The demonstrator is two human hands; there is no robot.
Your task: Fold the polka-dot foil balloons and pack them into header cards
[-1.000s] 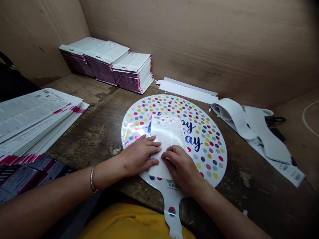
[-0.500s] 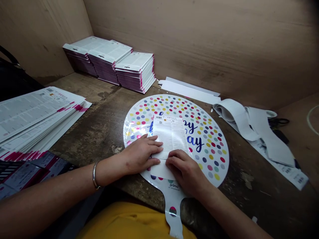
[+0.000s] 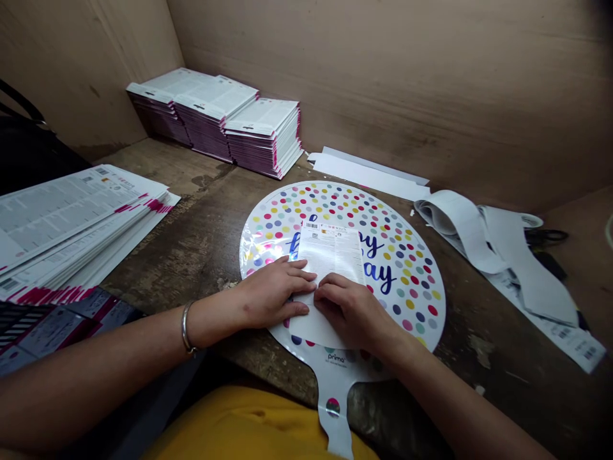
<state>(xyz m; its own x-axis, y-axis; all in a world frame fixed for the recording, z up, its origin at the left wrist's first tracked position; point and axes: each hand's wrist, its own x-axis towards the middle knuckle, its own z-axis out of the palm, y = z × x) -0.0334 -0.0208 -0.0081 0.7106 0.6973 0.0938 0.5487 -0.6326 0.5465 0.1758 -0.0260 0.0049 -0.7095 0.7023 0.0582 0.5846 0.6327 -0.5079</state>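
A round foil balloon [image 3: 412, 268] with coloured dots and blue lettering lies flat before me, its neck pointing at me. On its middle rests a printed white packaging card [image 3: 330, 255], with a barcode at its far end and a plain white near part. My left hand [image 3: 280, 294] lies over the card's left edge, fingers stretched out and pressing it down. My right hand [image 3: 352, 313] has its fingers bent together in a pinch at the card's middle, near a crosswise seam. Its fingertips are partly hidden.
Stacks of printed cards [image 3: 258, 118] stand against the back wall. A fanned pile of cards [image 3: 62, 217] sits at the left. White paper strips [image 3: 368, 171] lie behind the balloon. A loose label roll [image 3: 488, 243] and scissors [image 3: 550, 236] are at the right.
The view shifts slightly, so everything appears a little further right. My right fingers move a little along the card's seam; my left hand stays in place on the card.
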